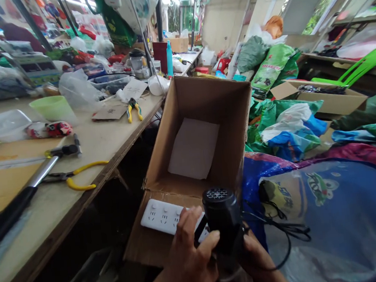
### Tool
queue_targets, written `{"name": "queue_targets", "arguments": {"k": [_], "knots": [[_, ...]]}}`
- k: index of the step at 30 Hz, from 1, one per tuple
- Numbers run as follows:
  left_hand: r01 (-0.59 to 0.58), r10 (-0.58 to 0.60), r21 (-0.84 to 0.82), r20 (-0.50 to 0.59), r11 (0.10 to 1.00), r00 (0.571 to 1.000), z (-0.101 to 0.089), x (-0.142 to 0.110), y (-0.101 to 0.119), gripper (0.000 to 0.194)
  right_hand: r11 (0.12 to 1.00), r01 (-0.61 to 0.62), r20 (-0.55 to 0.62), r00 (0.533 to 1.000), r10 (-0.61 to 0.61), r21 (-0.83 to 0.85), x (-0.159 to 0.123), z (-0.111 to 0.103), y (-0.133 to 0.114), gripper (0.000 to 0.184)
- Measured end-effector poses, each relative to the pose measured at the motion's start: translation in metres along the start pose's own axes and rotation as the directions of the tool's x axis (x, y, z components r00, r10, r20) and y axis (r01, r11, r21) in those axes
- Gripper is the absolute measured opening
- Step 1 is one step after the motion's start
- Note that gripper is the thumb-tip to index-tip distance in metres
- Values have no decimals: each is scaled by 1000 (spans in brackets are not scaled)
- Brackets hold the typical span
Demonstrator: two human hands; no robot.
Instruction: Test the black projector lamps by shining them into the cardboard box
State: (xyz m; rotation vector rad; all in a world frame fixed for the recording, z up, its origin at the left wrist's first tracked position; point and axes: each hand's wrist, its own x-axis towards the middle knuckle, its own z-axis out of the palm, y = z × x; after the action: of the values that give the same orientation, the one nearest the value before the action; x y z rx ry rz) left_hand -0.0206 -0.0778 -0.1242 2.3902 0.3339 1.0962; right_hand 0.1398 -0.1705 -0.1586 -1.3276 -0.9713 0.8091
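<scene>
Both my hands hold a small black hair dryer [221,215] low in the view, its grilled end facing up. My left hand [189,250] wraps its fingers and thumb round the dryer's left side. My right hand [259,257] grips the right side from behind, mostly hidden by the dryer. A thin black cord [281,229] trails right from the dryer. Just behind my left fingers a white power strip [160,216] lies on the front flap of an open cardboard box [200,100]. Inside the box lies a white sheet [193,147].
A long workbench [108,134] runs along the left, bearing a hammer [45,164], yellow-handled pliers [75,175], a second pair of pliers [133,110], a green bowl [52,108] and clutter. Coloured plastic bags [328,207] pile up at right, with another cardboard box [322,96] behind.
</scene>
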Motion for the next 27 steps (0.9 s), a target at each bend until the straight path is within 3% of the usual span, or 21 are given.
{"name": "queue_targets", "arguments": {"k": [3, 5, 8, 12, 15, 18, 21, 27], "knots": [[-73, 81, -72, 121, 995, 989, -7, 3, -1, 89, 963, -131, 105, 988, 109, 236, 3, -6, -5, 90], [-122, 134, -94, 135, 988, 982, -11, 6, -1, 88, 949, -130, 114, 988, 101, 286, 5, -9, -7, 89], [-136, 149, -125, 107, 983, 983, -19, 12, 0, 76, 947, -94, 124, 991, 58, 308, 6, -16, -11, 84], [-46, 66, -150, 135, 988, 989, -36, 23, 3, 48, 948, -117, 188, 980, 63, 296, 6, -25, -19, 75], [22, 4, -155, 164, 988, 986, -43, 30, 4, 44, 944, -148, 211, 974, 86, 296, 6, -27, -24, 76], [-18, 49, -156, 199, 988, 979, -37, 31, 5, 59, 937, -165, 226, 969, 97, 307, 6, -26, -31, 76], [-111, 128, -128, 136, 986, 982, -21, 29, 7, 74, 936, -184, 214, 969, 122, 300, 3, -27, -42, 78], [-187, 208, -191, 95, 964, 974, -7, 45, 22, 59, 982, -113, 182, 980, 85, 150, -17, -47, -66, 85]]}}
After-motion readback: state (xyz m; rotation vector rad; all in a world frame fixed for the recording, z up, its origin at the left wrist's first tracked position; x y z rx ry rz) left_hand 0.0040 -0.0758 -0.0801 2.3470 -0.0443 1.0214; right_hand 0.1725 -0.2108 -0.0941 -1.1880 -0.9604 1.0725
